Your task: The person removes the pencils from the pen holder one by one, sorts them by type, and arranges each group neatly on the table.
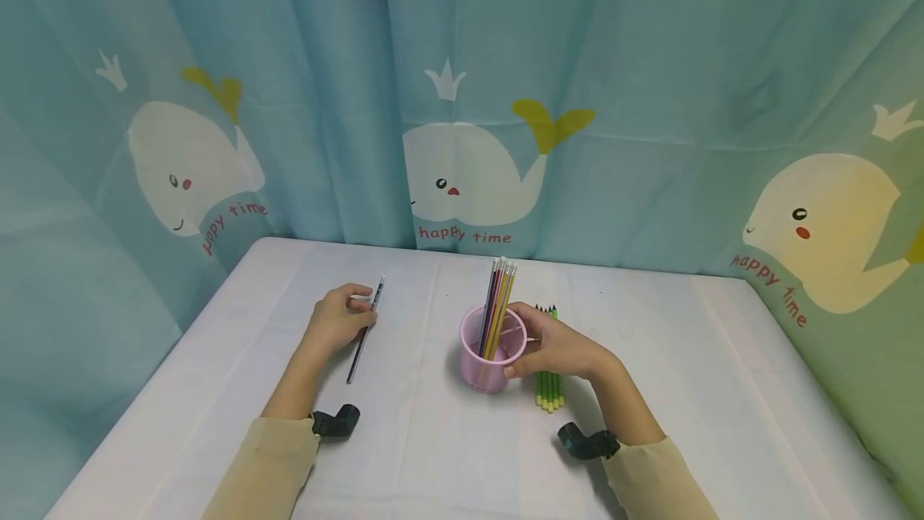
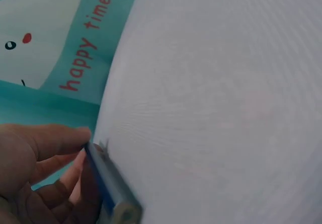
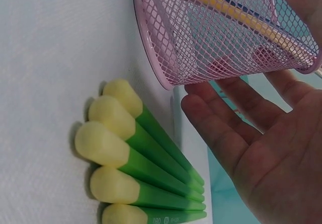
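Observation:
At the left of the table, my left hand (image 1: pixel 335 321) pinches a dark pencil (image 1: pixel 357 358) between thumb and fingers. In the left wrist view the blunt end of this pencil (image 2: pixel 118 194) points toward the camera. Near the middle, a pink mesh pencil cup (image 1: pixel 482 375) stands upright, with several pencils (image 1: pixel 498 303) leaning in it. My right hand (image 1: pixel 559 347) holds the cup by its right side, thumb at the front and fingers behind. Beneath that hand lies a row of green pencils (image 1: pixel 550 392), their pale yellow ends (image 3: pixel 103 143) toward the person.
A white cloth covers the table (image 1: pixel 419 448). Behind it hangs a blue-green curtain (image 1: pixel 325 143) printed with white whales, which also runs along both sides. Black camera mounts (image 1: pixel 338 422) sit on both wrists.

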The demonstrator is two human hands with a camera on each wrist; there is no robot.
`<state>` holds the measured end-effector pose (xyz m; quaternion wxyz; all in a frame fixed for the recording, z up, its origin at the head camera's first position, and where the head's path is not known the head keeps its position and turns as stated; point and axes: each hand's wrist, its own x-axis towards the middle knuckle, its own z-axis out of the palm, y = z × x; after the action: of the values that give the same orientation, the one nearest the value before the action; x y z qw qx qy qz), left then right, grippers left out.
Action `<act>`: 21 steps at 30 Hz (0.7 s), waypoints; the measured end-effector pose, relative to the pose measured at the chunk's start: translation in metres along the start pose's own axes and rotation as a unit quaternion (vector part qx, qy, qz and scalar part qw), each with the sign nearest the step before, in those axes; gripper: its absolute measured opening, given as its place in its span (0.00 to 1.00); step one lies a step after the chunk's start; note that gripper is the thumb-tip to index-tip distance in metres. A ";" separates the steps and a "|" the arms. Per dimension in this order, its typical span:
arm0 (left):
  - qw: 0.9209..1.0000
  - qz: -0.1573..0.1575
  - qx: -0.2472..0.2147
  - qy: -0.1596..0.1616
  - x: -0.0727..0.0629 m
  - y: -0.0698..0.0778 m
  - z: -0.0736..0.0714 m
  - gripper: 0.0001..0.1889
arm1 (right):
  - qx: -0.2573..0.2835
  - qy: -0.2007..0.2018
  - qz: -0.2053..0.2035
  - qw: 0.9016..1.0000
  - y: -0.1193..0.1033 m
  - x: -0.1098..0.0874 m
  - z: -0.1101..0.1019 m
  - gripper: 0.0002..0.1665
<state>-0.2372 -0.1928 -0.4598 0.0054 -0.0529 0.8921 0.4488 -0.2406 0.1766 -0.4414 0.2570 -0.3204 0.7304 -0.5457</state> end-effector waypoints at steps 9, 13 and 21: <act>0.999 0.010 0.034 0.020 -0.001 0.002 0.003 0.22 | -0.001 0.001 0.003 1.000 -0.002 0.000 0.000 0.47; 0.999 0.008 0.039 0.022 -0.001 0.001 0.003 0.23 | -0.002 0.002 0.005 1.000 -0.002 0.000 0.001 0.47; 0.999 0.006 0.045 0.023 -0.001 0.000 0.004 0.23 | -0.004 0.002 0.005 1.000 0.000 0.000 0.000 0.47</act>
<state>-0.2369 -0.1892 -0.4625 -0.0156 -0.0577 0.9116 0.4067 -0.2400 0.1765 -0.4411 0.2570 -0.3161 0.7347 -0.5424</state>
